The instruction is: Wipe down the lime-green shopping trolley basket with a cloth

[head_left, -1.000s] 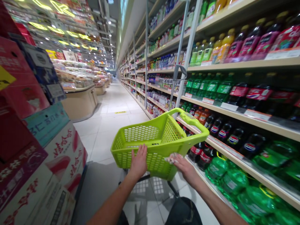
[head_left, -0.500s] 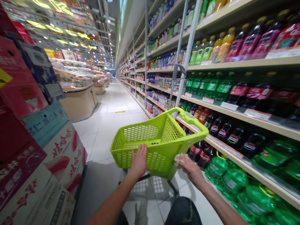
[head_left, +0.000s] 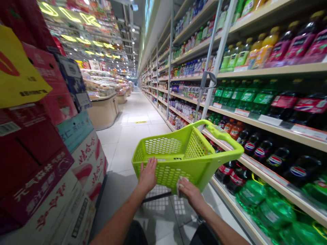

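A lime-green shopping cart (head_left: 168, 166) with perforated basket sides stands in front of me, its handle toward the right. My left hand (head_left: 148, 175) lies against the near side of the basket at its left part, fingers stretched out over the rim. In my right hand (head_left: 190, 192) is a crumpled whitish cloth (head_left: 182, 183), pressed to the lower side of the basket; whether it is cloth or tissue is hard to tell. The fingers of that hand are closed round it.
Shelves (head_left: 258, 115) of bottled drinks run along the right side, with large green bottles (head_left: 270, 204) at the bottom. Stacked cartons (head_left: 87, 163) rise close on the left. Farther down the tiled aisle (head_left: 127, 143) stands a rounded display counter (head_left: 102, 110).
My right hand with the whitish cloth has moved left along the basket side, away from the handle end. My view has turned a little left; my left hand stays on the rim.
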`<state>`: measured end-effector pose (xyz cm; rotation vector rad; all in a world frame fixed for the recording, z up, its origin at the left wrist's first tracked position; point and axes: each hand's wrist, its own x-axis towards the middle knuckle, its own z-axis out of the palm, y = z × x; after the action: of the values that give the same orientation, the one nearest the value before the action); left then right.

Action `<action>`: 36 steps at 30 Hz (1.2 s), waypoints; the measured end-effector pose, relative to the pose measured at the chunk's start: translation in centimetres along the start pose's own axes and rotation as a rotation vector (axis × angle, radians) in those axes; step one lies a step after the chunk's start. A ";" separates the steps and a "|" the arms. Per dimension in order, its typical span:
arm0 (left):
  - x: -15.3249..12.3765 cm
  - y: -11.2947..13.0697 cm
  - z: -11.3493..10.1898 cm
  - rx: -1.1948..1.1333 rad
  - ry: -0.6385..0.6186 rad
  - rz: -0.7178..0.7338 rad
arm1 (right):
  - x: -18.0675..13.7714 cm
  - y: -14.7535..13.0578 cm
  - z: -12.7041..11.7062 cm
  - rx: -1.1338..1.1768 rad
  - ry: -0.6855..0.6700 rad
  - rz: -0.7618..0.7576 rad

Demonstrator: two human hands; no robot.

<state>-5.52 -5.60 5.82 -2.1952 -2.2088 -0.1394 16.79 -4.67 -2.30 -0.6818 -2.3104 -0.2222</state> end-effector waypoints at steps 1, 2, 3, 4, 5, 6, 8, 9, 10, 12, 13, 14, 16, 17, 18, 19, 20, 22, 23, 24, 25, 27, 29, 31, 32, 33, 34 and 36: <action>0.0 -0.3 0.0 -0.001 -0.008 -0.004 | 1.3 -0.1 -0.3 0.000 0.059 -0.003; -0.1 -0.5 0.1 -0.006 -0.014 -0.002 | 3.0 0.0 -0.7 -0.006 0.115 -0.006; -0.1 -0.5 0.2 -0.011 -0.015 -0.005 | 4.7 0.1 -1.0 -0.014 0.158 -0.015; -0.2 -0.5 0.3 -0.015 -0.015 -0.004 | 6.3 0.2 -1.1 -0.026 0.187 -0.035; -0.4 -0.6 0.3 -0.018 -0.010 0.011 | 7.5 0.3 -1.0 -0.039 0.204 -0.064; -0.5 -0.7 0.4 -0.021 0.001 0.023 | 8.2 0.3 -0.6 -0.053 0.215 -0.097; -1.0 -1.2 0.5 -0.026 0.022 0.005 | 7.8 0.0 0.8 -0.077 0.203 -0.156; -1.2 -1.5 0.4 -0.028 0.027 -0.013 | 7.1 -0.3 1.7 -0.080 0.173 -0.181; -1.4 -1.8 0.3 -0.031 0.023 -0.031 | 6.2 -0.6 2.4 -0.077 0.133 -0.207; -1.8 -2.4 -0.1 -0.060 -0.010 -0.039 | 4.8 -1.4 3.4 -0.055 0.040 -0.268; -1.9 -2.6 -0.4 -0.084 -0.033 -0.025 | 4.6 -1.9 3.5 -0.038 0.008 -0.304; -2.0 -2.8 -0.6 -0.111 -0.052 -0.011 | 4.9 -2.3 3.5 -0.017 -0.003 -0.333; -2.1 -3.3 -0.8 -0.155 -0.076 0.010 | 6.9 -3.1 3.0 0.035 0.028 -0.335; -2.1 -3.6 -0.8 -0.165 -0.077 0.015 | 8.2 -3.4 2.8 0.065 0.064 -0.312; -2.3 -4.0 -0.8 -0.171 -0.077 0.006 | 9.5 -3.7 2.7 0.091 0.103 -0.281; -2.4 -4.5 -0.7 -0.178 -0.077 -0.011 | 10.5 -3.9 2.9 0.107 0.133 -0.252; -2.7 -5.0 -0.5 -0.185 -0.078 -0.033 | 11.0 -4.0 3.3 0.113 0.151 -0.238; -3.2 -5.9 -0.3 -0.206 -0.082 -0.066 | 10.2 -4.3 4.8 0.097 0.140 -0.264; -3.4 -6.3 -0.2 -0.223 -0.084 -0.067 | 9.1 -4.5 5.8 0.085 0.108 -0.293; -3.6 -6.7 -0.1 -0.246 -0.085 -0.059 | 7.7 -4.8 6.8 0.075 0.067 -0.319; -3.8 -7.0 0.0 -0.275 -0.083 -0.046 | 6.3 -5.1 7.6 0.069 0.023 -0.331; -3.7 -7.7 0.0 -0.348 -0.070 -0.029 | 4.9 -5.9 8.7 0.068 -0.046 -0.323; -3.3 -8.4 0.1 -0.438 -0.045 -0.037 | 6.0 -6.8 8.6 0.077 -0.048 -0.311; -2.7 -9.0 0.2 -0.538 -0.010 -0.069 | 9.2 -7.4 8.2 0.080 0.007 -0.315; -2.4 -9.2 0.3 -0.587 0.009 -0.084 | 10.8 -7.6 8.2 0.076 0.041 -0.300; -2.1 -9.4 0.4 -0.631 0.025 -0.095 | 12.1 -7.7 8.3 0.067 0.053 -0.302; -2.0 -9.5 0.5 -0.667 0.036 -0.100 | 12.8 -7.8 8.7 0.058 0.052 -0.306; -1.9 -9.6 0.5 -0.708 0.044 -0.102 | 12.3 -7.9 9.7 0.046 0.019 -0.318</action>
<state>-15.09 -7.52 4.77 -2.3051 -2.5082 -1.1146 -0.65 -3.02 -0.86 -0.2852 -2.3893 -0.3175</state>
